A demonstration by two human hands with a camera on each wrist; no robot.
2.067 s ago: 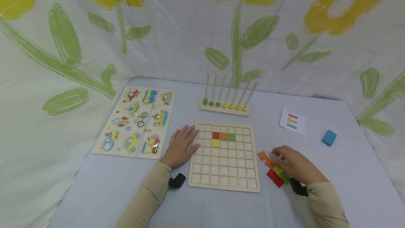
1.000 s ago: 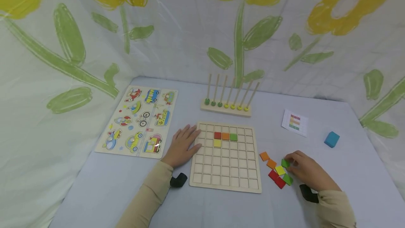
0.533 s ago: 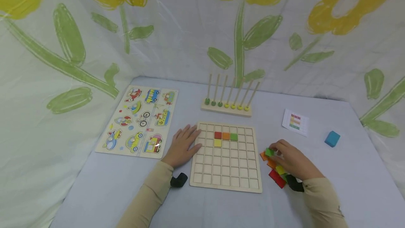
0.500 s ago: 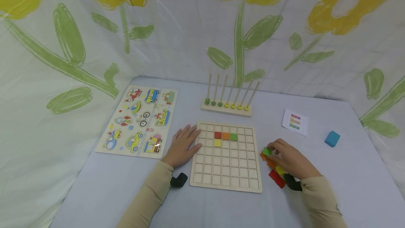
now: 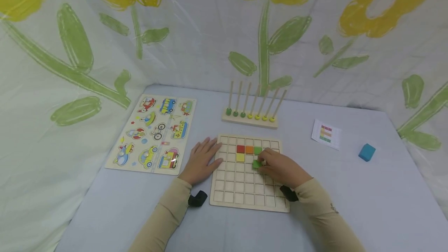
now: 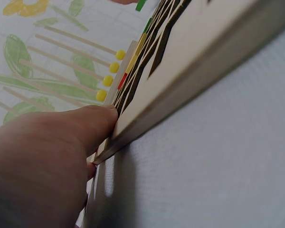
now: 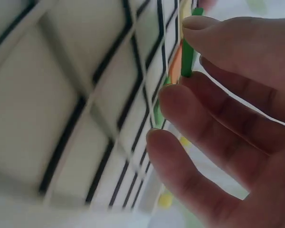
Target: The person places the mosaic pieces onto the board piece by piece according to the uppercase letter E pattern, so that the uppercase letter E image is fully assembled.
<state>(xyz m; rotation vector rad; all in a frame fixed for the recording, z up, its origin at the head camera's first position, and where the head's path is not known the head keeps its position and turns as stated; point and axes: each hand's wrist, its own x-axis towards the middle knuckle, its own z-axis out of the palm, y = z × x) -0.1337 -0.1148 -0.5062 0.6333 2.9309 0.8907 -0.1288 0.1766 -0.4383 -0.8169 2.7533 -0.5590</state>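
A square wooden grid board (image 5: 245, 195) lies mid-table. Set in its upper cells are a red tile (image 5: 240, 149), an orange tile (image 5: 249, 149), a green tile (image 5: 258, 150) and, below the red one, a yellow tile (image 5: 240, 157). My right hand (image 5: 280, 168) pinches another green tile (image 5: 257, 164) between thumb and fingers, over the board just below the seated green one. In the right wrist view that pinched tile (image 7: 187, 57) stands on edge. My left hand (image 5: 200, 162) rests spread at the board's left edge, its thumb (image 6: 92, 121) touching the rim.
A vehicle picture puzzle (image 5: 150, 135) lies to the left. Behind the board stands a peg rack (image 5: 249, 119) with green and yellow beads. To the right are a pattern card (image 5: 326, 134) and a blue block (image 5: 367, 152). My right arm hides the loose tiles.
My right hand picked a green tile from the loose pile right of the board and carried it left over the grid. My left hand stays at the board's edge.
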